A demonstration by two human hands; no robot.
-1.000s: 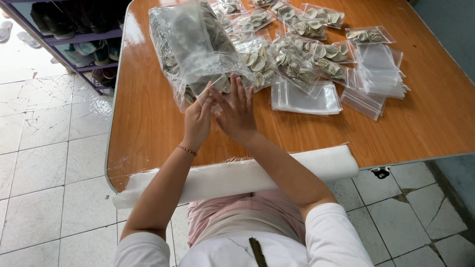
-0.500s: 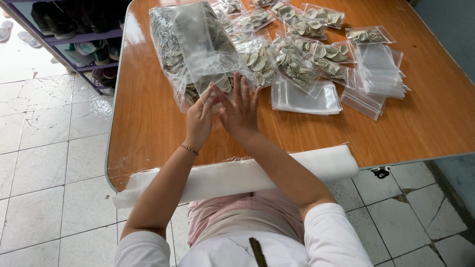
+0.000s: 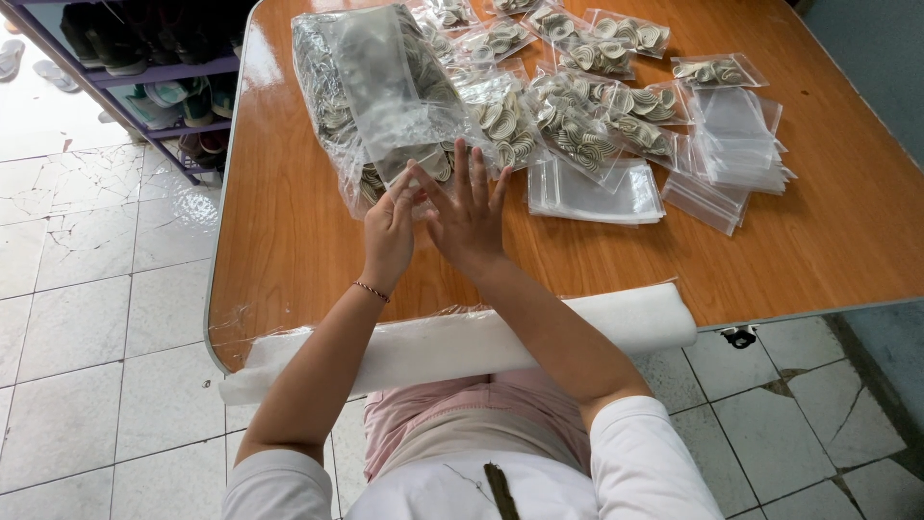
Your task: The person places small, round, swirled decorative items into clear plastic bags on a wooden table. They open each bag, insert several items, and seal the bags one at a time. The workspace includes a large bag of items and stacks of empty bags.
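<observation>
At centre frame, left hand (image 3: 388,234) pinches a small clear bag (image 3: 404,159); right hand (image 3: 469,214) lies flat, fingers spread, grasping nothing. Advisable: steady it against the large bag (image 3: 332,101).

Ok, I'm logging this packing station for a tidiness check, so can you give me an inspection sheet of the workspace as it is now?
Surface: wooden table, orange-brown, with a white foam roll along the near edge.
Job's things: small clear bag held up over a large bag of pale rings.
Clutter: filled small bags spread across the middle; stacks of empty clear bags to the right.
Hands: left hand and right hand raised together at the small bag's lower edge; right fingers spread.
Cables: nothing seen.
Surroundings: white tiled floor, cracked in places; shoe rack at upper left.
</observation>
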